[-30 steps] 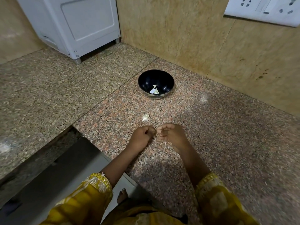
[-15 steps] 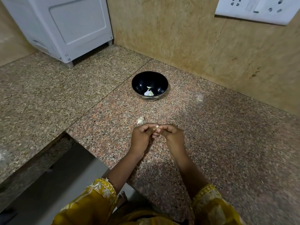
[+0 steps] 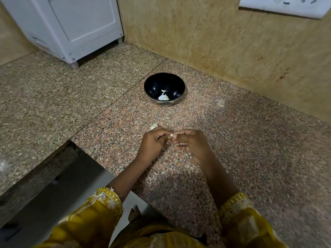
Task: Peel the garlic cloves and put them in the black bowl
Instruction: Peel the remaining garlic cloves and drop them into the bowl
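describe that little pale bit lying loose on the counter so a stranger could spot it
On the speckled granite counter, find the black bowl near the wall, then come back toward the person's left hand. The pale garlic piece lies on the stone just beyond its knuckles. Unlike the white bits in the bowl and the clove pinched against the right hand, it lies loose and alone.

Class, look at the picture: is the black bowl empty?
No, pale garlic pieces lie at the bottom of the bowl.
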